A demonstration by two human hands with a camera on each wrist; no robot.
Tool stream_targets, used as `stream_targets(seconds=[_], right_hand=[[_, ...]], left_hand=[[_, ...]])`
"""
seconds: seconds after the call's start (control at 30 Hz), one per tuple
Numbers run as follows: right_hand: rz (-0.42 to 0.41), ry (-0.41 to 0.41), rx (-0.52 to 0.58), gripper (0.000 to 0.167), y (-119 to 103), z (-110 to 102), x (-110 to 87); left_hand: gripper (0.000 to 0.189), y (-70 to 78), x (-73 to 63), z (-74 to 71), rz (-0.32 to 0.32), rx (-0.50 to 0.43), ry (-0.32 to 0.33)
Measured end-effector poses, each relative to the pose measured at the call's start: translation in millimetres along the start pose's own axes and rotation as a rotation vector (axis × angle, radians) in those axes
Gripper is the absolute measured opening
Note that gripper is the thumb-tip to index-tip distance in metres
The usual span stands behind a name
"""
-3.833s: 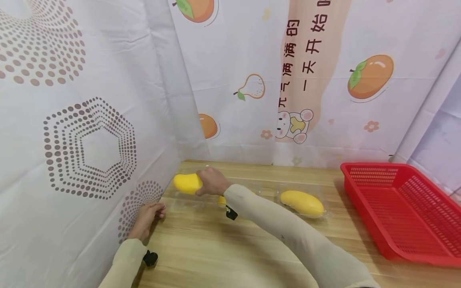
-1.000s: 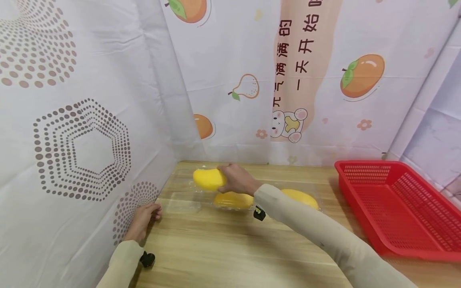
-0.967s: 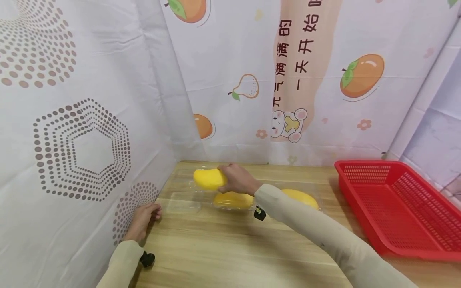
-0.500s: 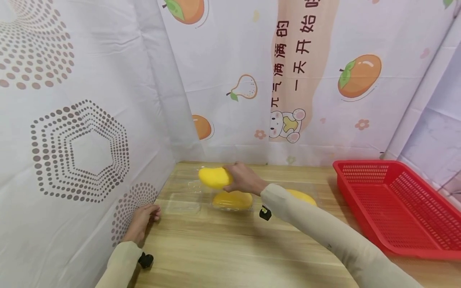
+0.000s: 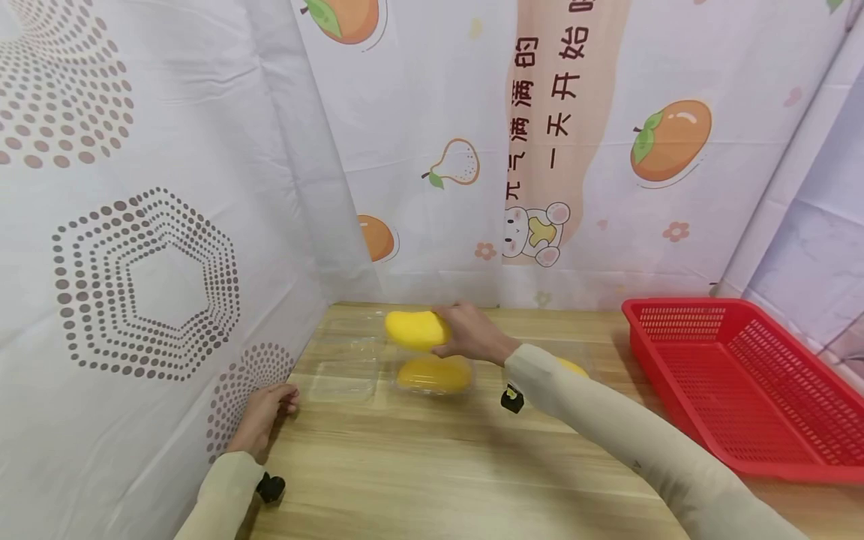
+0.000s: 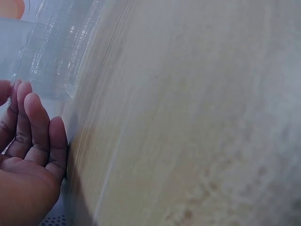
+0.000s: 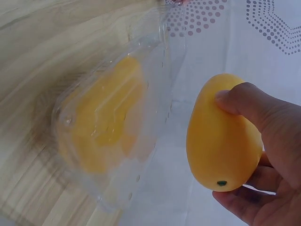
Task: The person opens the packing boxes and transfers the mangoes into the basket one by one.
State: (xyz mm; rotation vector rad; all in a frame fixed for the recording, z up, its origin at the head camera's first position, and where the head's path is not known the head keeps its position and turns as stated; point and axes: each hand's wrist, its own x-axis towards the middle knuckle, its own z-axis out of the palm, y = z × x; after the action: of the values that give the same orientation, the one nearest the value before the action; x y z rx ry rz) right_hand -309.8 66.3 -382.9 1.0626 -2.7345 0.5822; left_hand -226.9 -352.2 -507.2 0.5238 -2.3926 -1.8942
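My right hand (image 5: 475, 335) grips a yellow mango (image 5: 417, 331), holding it up off the table. In the right wrist view the thumb lies along one side of the mango (image 7: 223, 136) and the fingers go round the other. Below and in front of it, a second mango (image 5: 434, 375) lies in a clear plastic box (image 7: 106, 127). To the left is another clear plastic box (image 5: 346, 379), with wood showing through it. My left hand (image 5: 262, 417) rests by the table's left edge, fingers loosely bent and holding nothing.
A red plastic basket (image 5: 736, 390) stands at the right. Behind my right sleeve (image 5: 607, 420), a third mango (image 5: 572, 367) is mostly hidden. White printed curtains (image 5: 432, 225) rise along the back and left of the wooden table (image 5: 405, 465).
My right hand has carried the mango rightward from above the left box to above the middle one. The left hand stays by the edge. The head view has turned slightly right.
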Motion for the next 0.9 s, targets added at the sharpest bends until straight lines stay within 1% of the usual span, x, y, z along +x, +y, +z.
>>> stream_targets(seconds=[0.2,0.4,0.57,0.73,0.9], right_hand=[[0.026,0.010,-0.012,0.075,14,-6,-9.6],[0.045,0.013,0.004,0.075,25,-9,-19.9],[0.060,0.022,-0.015,0.076,33,-12,-26.5],[0.065,0.032,-0.020,0.076,38,-15,-29.9],[0.079,0.034,-0.003,0.075,42,-19,-34.7]], left_hand=[[0.035,1.8,2.4,2.6,0.004,-0.015,-0.014],[0.033,1.7,2.5,1.7,0.003,-0.019,-0.006],[0.034,1.6,1.4,0.3,-0.016,-0.010,-0.016],[0.033,2.0,1.7,1.0,-0.013,-0.010,-0.004],[0.032,3.4,2.0,1.5,-0.011,-0.009,0.001]])
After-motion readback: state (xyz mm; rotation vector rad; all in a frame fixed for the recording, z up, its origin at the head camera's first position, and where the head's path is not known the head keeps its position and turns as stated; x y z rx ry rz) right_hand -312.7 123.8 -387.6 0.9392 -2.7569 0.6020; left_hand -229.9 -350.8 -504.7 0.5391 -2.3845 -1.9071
